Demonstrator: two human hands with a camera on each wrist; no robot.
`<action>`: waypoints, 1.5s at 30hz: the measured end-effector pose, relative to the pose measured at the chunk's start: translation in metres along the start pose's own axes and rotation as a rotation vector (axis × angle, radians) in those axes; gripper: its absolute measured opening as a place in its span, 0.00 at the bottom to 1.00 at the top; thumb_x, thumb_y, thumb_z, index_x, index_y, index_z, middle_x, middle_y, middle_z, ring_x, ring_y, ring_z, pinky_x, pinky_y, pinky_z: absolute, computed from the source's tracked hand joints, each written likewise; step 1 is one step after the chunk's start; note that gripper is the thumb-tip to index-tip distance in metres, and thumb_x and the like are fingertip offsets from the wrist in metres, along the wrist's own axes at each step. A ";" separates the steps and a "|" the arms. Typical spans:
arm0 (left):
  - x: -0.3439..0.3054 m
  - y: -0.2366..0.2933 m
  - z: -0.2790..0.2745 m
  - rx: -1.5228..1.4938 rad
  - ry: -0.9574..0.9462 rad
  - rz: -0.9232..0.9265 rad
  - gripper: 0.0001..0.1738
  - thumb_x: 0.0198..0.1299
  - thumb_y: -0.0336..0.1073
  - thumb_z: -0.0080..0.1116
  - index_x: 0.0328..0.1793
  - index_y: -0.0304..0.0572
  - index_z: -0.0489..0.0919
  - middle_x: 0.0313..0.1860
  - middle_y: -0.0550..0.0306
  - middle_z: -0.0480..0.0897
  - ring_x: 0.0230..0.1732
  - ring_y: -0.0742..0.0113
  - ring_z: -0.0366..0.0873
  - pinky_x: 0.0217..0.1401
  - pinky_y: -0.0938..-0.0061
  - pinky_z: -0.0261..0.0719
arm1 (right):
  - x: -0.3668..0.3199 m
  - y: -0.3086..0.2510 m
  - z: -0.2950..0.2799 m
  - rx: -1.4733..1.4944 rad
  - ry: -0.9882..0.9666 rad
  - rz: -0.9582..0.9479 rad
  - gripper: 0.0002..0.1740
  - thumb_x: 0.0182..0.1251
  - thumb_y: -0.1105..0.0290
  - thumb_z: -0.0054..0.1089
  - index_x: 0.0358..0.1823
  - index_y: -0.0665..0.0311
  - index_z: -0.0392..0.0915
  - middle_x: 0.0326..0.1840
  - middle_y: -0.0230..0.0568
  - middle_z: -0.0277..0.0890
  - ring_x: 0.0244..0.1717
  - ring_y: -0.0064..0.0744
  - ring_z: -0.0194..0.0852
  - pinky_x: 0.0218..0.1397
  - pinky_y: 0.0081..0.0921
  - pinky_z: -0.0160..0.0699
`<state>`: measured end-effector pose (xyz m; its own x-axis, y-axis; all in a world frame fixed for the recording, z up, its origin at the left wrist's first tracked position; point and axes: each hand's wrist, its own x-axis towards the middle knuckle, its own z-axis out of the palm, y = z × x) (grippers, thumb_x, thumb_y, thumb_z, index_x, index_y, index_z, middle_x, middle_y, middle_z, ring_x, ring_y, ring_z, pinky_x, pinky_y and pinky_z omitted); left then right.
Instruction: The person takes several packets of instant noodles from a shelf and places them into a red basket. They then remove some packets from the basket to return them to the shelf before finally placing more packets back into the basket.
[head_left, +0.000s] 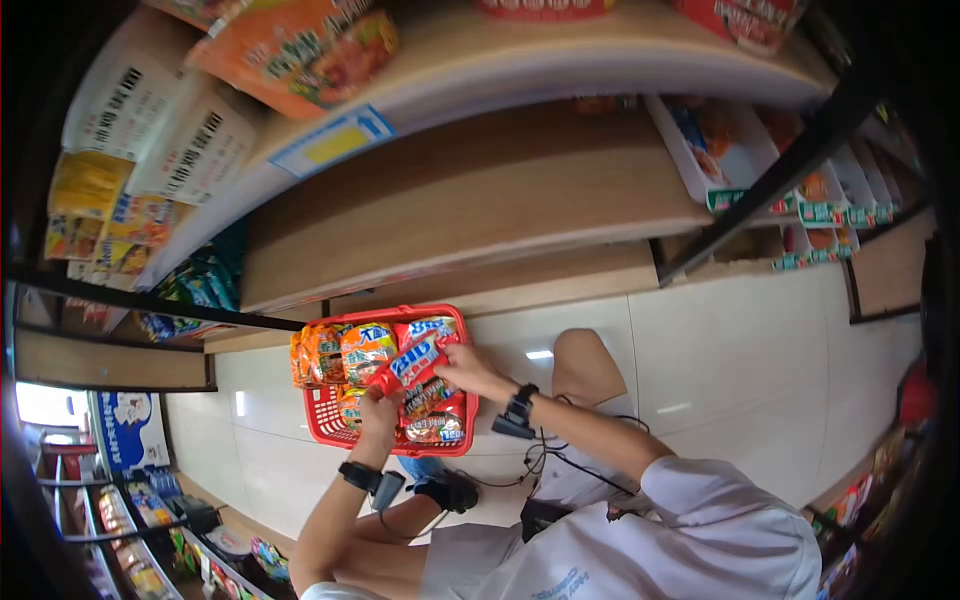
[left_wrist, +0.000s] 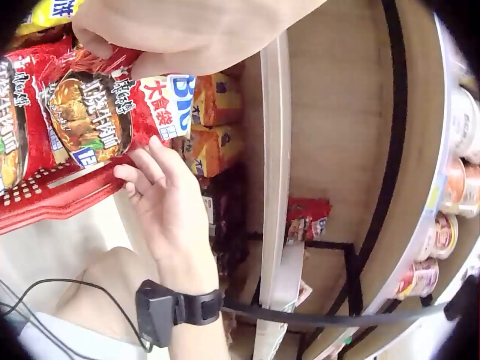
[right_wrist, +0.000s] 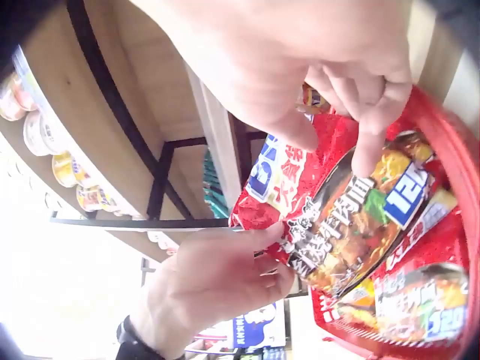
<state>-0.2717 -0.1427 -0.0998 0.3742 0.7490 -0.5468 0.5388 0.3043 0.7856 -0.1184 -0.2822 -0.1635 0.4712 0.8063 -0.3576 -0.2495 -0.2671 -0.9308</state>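
Note:
Both hands hold a red instant noodle packet (head_left: 412, 362) with "BIG" lettering over a red shopping basket (head_left: 463, 400). The left hand (head_left: 378, 412) pinches one end, its thumb on the printed front in the right wrist view. At the other end, the right hand (head_left: 468, 370) grips the packet, with thumb and a finger on the wrapper (right_wrist: 341, 210). Under it in the basket lie more red noodle packets (head_left: 436, 428). Orange noodle packets (head_left: 368, 345) fill the basket's far left part.
A wooden shelf (head_left: 470, 190) runs behind the basket. Noodle bags (head_left: 300, 55) stand on the upper shelf, white trays of packets (head_left: 720, 150) at right. A black shelf post (head_left: 780, 180) slants across. The person's knee (head_left: 590, 365) is right of the basket, and cables (head_left: 540, 460) hang near it.

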 end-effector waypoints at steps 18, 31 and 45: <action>0.033 0.255 0.323 0.308 -0.559 1.086 0.18 0.68 0.39 0.62 0.60 0.41 0.79 0.56 0.52 0.84 0.55 0.62 0.82 0.60 0.67 0.76 | -0.047 -0.160 -0.301 -0.049 1.016 -0.571 0.38 0.60 0.66 0.71 0.71 0.66 0.67 0.54 0.47 0.81 0.51 0.34 0.82 0.52 0.32 0.79; 0.103 0.276 0.410 0.014 -0.717 0.772 0.20 0.70 0.39 0.58 0.64 0.39 0.75 0.60 0.52 0.80 0.57 0.61 0.80 0.61 0.67 0.77 | 0.003 -0.128 -0.343 0.033 0.937 -0.606 0.26 0.60 0.65 0.66 0.60 0.64 0.73 0.50 0.53 0.81 0.55 0.56 0.78 0.60 0.40 0.76; 0.003 0.260 0.293 -0.051 -0.834 0.349 0.25 0.73 0.37 0.53 0.72 0.33 0.68 0.69 0.48 0.75 0.66 0.55 0.77 0.70 0.62 0.75 | 0.001 -0.151 -0.348 -0.190 0.881 -0.759 0.26 0.69 0.65 0.62 0.64 0.72 0.72 0.64 0.57 0.74 0.65 0.49 0.72 0.70 0.41 0.68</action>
<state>0.0903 -0.2335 0.0175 0.9462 0.1401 -0.2916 0.2652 0.1804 0.9472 0.2138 -0.4248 -0.0497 0.8851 0.1693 0.4336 0.4415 -0.0104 -0.8972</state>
